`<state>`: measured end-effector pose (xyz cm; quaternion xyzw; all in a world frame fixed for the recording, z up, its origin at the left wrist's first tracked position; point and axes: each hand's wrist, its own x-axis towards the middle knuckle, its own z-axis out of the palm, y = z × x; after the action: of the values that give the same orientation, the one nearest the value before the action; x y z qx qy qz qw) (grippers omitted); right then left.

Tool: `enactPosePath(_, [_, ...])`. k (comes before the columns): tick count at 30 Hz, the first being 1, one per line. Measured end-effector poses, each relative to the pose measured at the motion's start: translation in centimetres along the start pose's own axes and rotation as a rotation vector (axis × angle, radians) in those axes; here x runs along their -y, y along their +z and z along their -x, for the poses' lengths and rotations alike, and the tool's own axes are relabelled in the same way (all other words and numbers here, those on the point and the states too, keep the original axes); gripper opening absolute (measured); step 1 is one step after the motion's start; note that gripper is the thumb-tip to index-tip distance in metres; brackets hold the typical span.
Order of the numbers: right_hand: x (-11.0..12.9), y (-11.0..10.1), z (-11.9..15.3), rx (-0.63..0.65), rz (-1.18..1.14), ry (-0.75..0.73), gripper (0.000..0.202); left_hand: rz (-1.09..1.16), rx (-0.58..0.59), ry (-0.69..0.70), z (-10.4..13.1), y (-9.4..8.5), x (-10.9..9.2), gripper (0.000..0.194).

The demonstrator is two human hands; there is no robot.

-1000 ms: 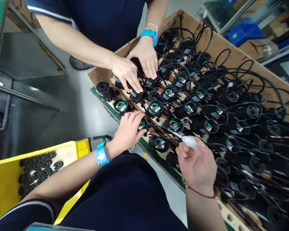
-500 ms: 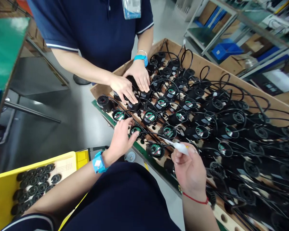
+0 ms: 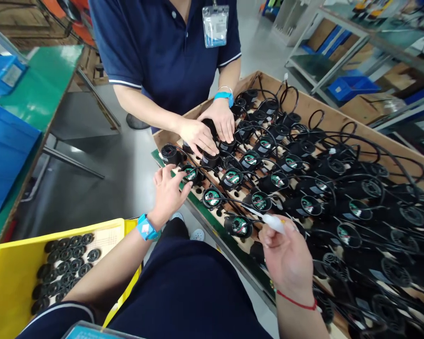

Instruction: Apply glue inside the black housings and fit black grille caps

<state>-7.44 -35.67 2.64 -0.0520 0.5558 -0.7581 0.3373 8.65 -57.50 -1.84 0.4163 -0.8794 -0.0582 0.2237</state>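
Note:
My right hand (image 3: 286,249) is closed around a slim white tool with a thin pointed tip (image 3: 273,223); its exact kind is unclear. The tip points left, over black cylindrical housings with green circuit boards inside, near one housing (image 3: 259,201). My left hand (image 3: 169,193) has its fingers apart and holds nothing I can see. Its fingertips are beside an open housing (image 3: 190,174) at the near left edge of the wooden tray (image 3: 339,115); whether they touch it I cannot tell. Another housing (image 3: 212,197) sits just right of that hand.
Across the tray, a co-worker's two hands (image 3: 202,136) press on black housings. Black cables loop over the tray's right side. A yellow bin (image 3: 7,268) with round black parts stands at lower left. Blue bins (image 3: 7,150) rest on a green table; shelving (image 3: 325,61) is at upper right.
My left hand has moved left along the tray edge, from one open housing to the one beside it. My right hand still holds the white tool. The camera view has shifted.

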Motion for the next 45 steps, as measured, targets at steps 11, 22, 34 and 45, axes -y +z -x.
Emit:
enactPosePath(11, [-0.1, -0.1, 0.1, -0.011, -0.049, 0.015, 0.016, 0.053, -0.018, 0.035, 1.0, -0.2, -0.7, 0.036])
enactPosePath(22, [0.6, -1.4, 0.5, -0.045, -0.27, 0.202, 0.018, 0.122, -0.063, 0.056, 2.6, 0.0, -0.4, 0.034])
enactPosePath(34, [1.7, -0.4, 1.0, -0.157, -0.329, 0.159, 0.018, 0.376, 0.083, 0.097, 4.8, 1.6, 1.2, 0.042])
enactPosePath(45, [1.4, 2.7, 2.5, -0.144, -0.549, 0.215, 0.013, 0.691, 0.179, 0.429, 2.9, -1.2, 0.7, 0.029])
